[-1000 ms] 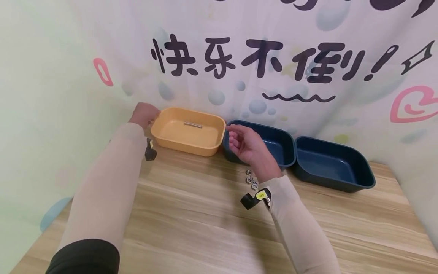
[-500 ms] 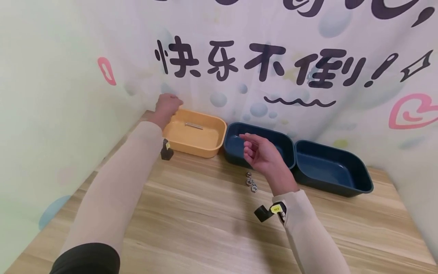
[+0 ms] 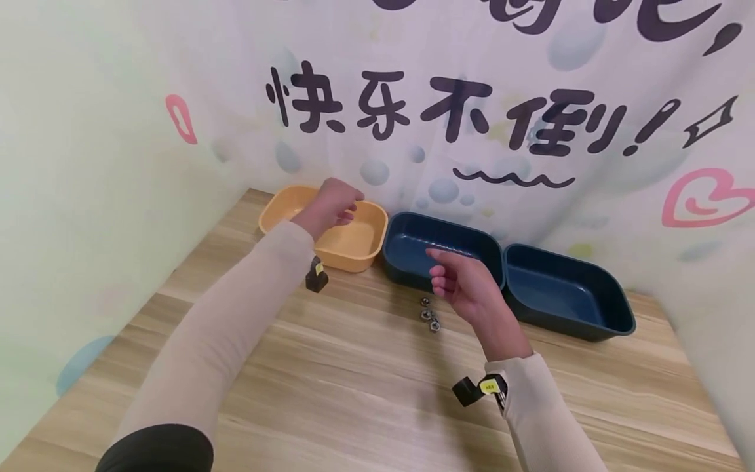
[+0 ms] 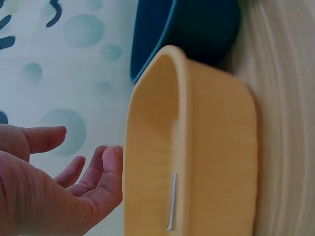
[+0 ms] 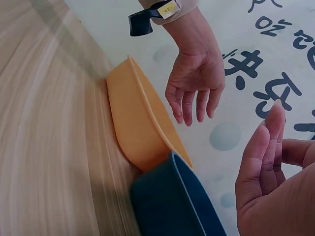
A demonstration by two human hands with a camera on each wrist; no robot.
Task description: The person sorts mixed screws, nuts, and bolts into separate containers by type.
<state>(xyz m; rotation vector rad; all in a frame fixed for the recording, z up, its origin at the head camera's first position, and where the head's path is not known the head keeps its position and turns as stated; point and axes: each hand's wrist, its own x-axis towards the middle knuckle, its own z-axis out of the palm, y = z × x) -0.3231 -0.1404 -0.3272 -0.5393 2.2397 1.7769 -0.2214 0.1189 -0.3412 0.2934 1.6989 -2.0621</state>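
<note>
My left hand [image 3: 331, 204] hovers over the yellow bin [image 3: 367, 231], fingers loosely bent and holding nothing. A thin metal bolt [image 4: 173, 200] lies inside that bin in the left wrist view; in the head view the left hand hides it. My right hand [image 3: 468, 283] is held over the front of the middle dark blue bin [image 3: 407, 246], its fingers relaxed and bare of any object. Several small metal nuts [image 3: 426, 315] lie on the table, left of the right hand and in front of the blue bin.
A second dark blue bin [image 3: 560, 295] stands at the right end of the row. All the bins sit on the wooden table [image 3: 330, 367] along a printed cloth backdrop [image 3: 377, 39]. A pale wall [image 3: 88, 196] borders the left side.
My left hand has moved right, from the yellow bin's left end to over its middle. The right hand has drawn back toward the front and slightly right. The nuts stay put.
</note>
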